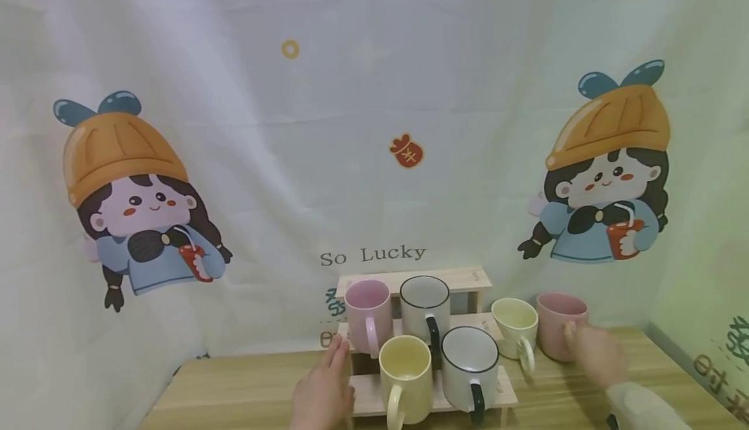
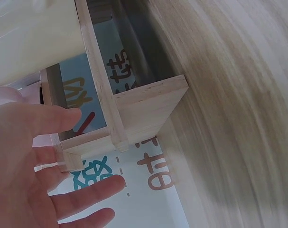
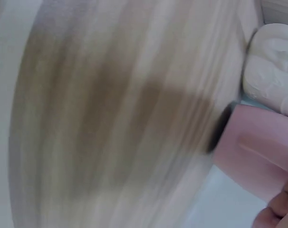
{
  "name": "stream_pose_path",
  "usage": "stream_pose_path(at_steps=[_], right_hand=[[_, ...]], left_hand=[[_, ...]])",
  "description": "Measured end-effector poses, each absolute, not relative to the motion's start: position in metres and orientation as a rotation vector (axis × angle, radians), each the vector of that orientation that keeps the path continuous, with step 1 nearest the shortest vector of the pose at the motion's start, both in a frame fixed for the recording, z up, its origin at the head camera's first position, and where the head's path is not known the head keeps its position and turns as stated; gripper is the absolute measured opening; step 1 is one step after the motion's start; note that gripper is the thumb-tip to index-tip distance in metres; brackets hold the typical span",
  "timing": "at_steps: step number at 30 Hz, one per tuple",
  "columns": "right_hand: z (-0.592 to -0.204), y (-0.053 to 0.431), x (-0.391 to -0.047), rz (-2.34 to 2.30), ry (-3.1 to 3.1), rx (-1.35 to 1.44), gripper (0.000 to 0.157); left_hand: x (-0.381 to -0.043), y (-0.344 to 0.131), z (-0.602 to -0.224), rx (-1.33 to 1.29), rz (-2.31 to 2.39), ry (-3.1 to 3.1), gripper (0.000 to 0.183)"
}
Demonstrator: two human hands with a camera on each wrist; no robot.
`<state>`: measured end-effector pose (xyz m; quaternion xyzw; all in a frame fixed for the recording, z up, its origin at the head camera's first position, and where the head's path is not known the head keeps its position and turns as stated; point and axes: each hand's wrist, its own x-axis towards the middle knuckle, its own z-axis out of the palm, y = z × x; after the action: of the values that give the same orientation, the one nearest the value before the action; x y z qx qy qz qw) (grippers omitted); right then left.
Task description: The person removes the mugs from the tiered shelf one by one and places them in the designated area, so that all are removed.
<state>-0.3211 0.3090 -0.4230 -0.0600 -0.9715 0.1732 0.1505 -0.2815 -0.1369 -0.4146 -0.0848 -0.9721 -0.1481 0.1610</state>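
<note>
My right hand (image 1: 598, 353) grips the handle of a pink mug (image 1: 558, 327) at the right of the table, beside the wooden rack. In the right wrist view the curled fingers (image 3: 281, 204) show at the side of the pink mug (image 3: 257, 142). My left hand (image 1: 324, 388) is at the left end of the stepped wooden rack (image 1: 412, 279), its fingers extended. The left wrist view shows the left hand (image 2: 34, 166) with spread fingers beside the rack's end (image 2: 148, 109), holding nothing. A cream mug (image 1: 515, 326) stands between the rack and the pink mug.
On the rack's middle step stand a pink-lilac mug (image 1: 368, 313) and a white black-rimmed mug (image 1: 424, 303). The lower step bears a yellow mug (image 1: 406, 378) and another white black-rimmed mug (image 1: 470, 368). A printed cloth (image 1: 263, 176) hangs behind the wooden table (image 1: 234, 388).
</note>
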Motion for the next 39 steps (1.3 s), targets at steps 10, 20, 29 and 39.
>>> stream_pose_path(at_steps=[10,20,29,39], right_hand=[[-0.425,0.308,-0.319,0.472,-2.841,-0.092,0.038],[-0.428,0.313,-0.324,0.531,-2.833,-0.031,0.035],[-0.419,0.316,-0.325,0.492,-2.838,0.058,0.034],[-0.399,0.311,-0.321,0.495,-2.850,-0.171,0.045]], left_hand=[[-0.282,-0.137,-0.417,-0.264,-0.404,-2.770,0.075],[-0.280,-0.136,-0.418,-0.254,-0.392,-2.768,0.075],[-0.280,-0.136,-0.415,-0.246,-0.390,-2.765,0.074],[-0.280,-0.135,-0.418,-0.249,-0.388,-2.736,0.073]])
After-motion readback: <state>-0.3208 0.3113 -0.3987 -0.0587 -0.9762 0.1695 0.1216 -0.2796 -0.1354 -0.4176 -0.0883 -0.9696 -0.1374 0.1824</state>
